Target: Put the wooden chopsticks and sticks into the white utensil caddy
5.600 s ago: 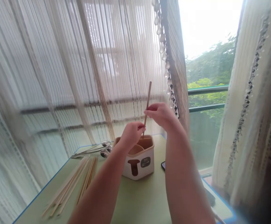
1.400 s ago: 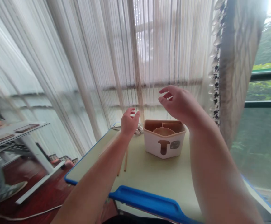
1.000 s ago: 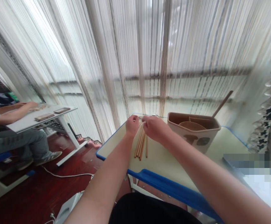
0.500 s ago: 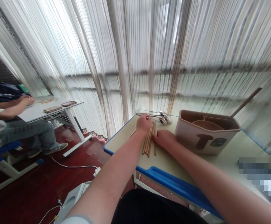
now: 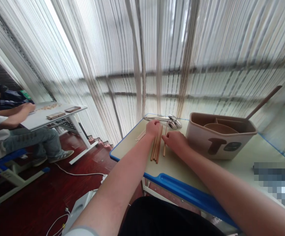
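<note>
Several brown wooden chopsticks (image 5: 156, 149) lie side by side on the cream desk top (image 5: 125, 149). My left hand (image 5: 153, 127) is closed at their far ends, its fingers curled against the bunch and partly hidden. Just right of the bunch, a single chopstick (image 5: 164, 150) lies apart, pinched between the fingertips of my right hand (image 5: 175, 140). Behind my hands rest several shiny metal spoons (image 5: 174, 123), handles pointing left. Some paler thin sticks (image 5: 141, 135) lie left of my left wrist, partly covered by it.
A beige utensil holder (image 5: 206, 144) with brown compartments stands right of my right hand; a brown handle (image 5: 264, 102) sticks up behind it. Blue trim (image 5: 181, 188) edges the desk. String curtains (image 5: 162, 65) hang behind. At left, a person sits at a white table (image 5: 38, 118).
My right hand has shifted slightly right and away from me with the single chopstick, widening its gap from the bunch. My left hand stays by the bunch. The view has shifted slightly.
</note>
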The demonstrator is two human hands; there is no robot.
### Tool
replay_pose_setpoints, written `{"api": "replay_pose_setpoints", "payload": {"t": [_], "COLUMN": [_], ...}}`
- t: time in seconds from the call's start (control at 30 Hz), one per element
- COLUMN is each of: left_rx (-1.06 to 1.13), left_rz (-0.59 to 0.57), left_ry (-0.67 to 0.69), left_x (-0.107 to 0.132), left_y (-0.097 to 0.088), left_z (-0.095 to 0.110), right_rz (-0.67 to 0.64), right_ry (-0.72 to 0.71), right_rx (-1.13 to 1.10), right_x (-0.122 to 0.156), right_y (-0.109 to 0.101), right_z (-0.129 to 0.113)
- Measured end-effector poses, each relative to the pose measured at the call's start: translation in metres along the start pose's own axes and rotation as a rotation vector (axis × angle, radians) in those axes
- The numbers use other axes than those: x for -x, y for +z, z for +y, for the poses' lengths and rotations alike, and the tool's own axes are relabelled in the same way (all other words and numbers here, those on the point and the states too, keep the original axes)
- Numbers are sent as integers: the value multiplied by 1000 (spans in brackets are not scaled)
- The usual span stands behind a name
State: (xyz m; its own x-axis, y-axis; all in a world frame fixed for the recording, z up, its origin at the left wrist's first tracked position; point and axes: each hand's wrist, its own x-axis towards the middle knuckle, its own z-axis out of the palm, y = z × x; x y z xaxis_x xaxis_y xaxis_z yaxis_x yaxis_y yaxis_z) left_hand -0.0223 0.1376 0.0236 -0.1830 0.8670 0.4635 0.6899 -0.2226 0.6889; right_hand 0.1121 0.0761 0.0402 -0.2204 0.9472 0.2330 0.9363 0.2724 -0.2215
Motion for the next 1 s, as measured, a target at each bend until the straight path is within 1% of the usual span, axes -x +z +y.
{"api": "replay_pose_setpoints", "payload": {"t": [0.07,0.13,0.2,0.23,0.33,0.4,0.47,0.6,0.67,0.7,0.77,0.83,0.9,0.93,1.0], "left_rx": [45,41,15,4,-13,-20,-30,-104,-157,-178,-205,-225,-237,-234,-215], "left_rz": [-16,-33,-57,-76,-108,-86,-44,29,48,49,41,46,41,42,65], "left_ry": [34,105,185,223,325,377,397,368,361,366,386,391,397,402,416], "left_x": [-1,-1,2,3,6,7,7,8,9,9,10,10,9,9,8], "left_y": [1,1,1,0,-3,-4,-3,-2,-3,-3,-4,-3,-2,-1,0], "left_z": [-2,-2,-1,1,5,7,7,3,3,3,3,4,5,4,3], "right_rz": [48,96,140,143,53,-12,-55,-130,-133,-114,-13,180,393,473,566], "right_ry": [-13,-31,-55,-54,34,107,158,237,232,216,156,72,-35,-104,-222], "right_rx": [-58,-150,-303,-418,-895,-1210,-1440,-1726,-1830,-1873,-1917,-1841,-1614,-1471,-1221], "right_x": [1,1,2,2,5,7,8,5,2,1,-2,-2,-2,-1,2], "right_y": [0,1,1,0,-5,-10,-14,-14,-13,-12,-11,-10,-10,-10,-10], "right_z": [0,1,2,1,-4,-9,-13,-12,-9,-7,-4,-2,-1,0,0]}}
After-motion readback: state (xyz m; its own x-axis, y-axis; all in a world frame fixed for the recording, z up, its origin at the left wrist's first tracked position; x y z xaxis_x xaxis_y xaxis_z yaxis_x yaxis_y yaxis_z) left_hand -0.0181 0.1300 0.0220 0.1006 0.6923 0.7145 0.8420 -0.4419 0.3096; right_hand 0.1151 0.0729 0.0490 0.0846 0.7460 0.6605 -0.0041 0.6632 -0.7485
